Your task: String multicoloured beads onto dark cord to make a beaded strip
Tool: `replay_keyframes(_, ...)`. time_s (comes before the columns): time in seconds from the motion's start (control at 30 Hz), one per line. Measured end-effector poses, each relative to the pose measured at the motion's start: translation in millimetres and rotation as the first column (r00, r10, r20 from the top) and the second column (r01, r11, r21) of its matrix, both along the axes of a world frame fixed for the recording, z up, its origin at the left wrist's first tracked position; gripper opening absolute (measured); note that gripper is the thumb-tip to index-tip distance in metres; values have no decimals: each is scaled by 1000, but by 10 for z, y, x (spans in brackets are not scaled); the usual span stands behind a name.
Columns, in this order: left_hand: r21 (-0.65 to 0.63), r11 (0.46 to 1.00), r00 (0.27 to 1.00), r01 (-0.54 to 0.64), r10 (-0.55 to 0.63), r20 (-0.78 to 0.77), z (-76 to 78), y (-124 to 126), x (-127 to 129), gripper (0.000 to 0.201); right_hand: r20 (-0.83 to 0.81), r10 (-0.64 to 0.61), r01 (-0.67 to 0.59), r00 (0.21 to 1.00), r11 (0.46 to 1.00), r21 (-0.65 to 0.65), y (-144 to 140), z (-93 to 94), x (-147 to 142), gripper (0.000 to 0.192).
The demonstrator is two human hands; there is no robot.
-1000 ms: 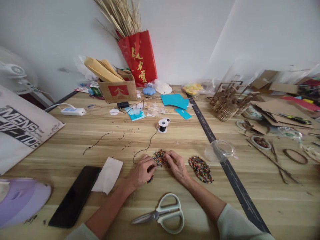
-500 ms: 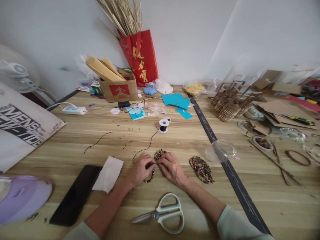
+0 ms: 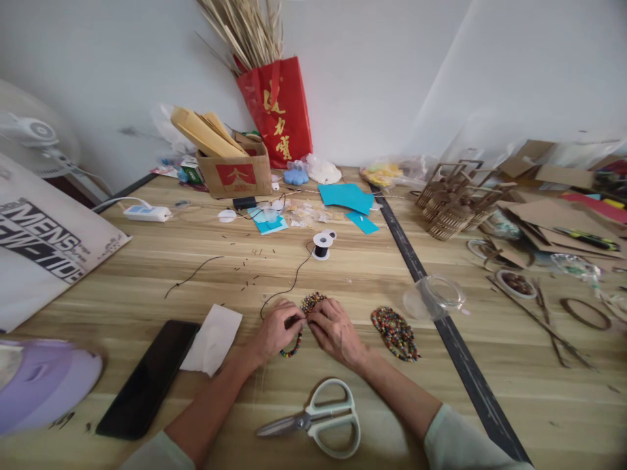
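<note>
A cluttered wooden bench (image 3: 147, 274). The left hand (image 3: 274, 331) and right hand (image 3: 336, 329) meet fingertip to fingertip, both pinching a beaded strand (image 3: 307, 305). It lies just beyond them, equally near each.

Soft, even daylight fills the scene, bright without harsh glare; the white wall (image 3: 382, 78) reads slightly grey. Shadows are faint, only a thin one under the scissors (image 3: 318, 418) and the forearms. The wide lens bends the worktop (image 3: 343, 274) edges outward, and the purple object (image 3: 44, 385) at lower left is smeared and out of focus. The centre is fairly sharp.
</note>
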State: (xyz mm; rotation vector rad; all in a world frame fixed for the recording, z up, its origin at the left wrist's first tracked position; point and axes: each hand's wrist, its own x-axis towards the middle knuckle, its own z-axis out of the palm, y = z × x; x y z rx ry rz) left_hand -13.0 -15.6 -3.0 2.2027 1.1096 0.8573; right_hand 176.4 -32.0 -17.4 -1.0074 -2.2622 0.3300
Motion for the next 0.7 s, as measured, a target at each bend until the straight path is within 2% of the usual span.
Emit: replay_keyframes(0.7,-37,999,1000,1,0,17,14,7,-4,10,12,5,-5,1000,1000,4,9,5,-1,14)
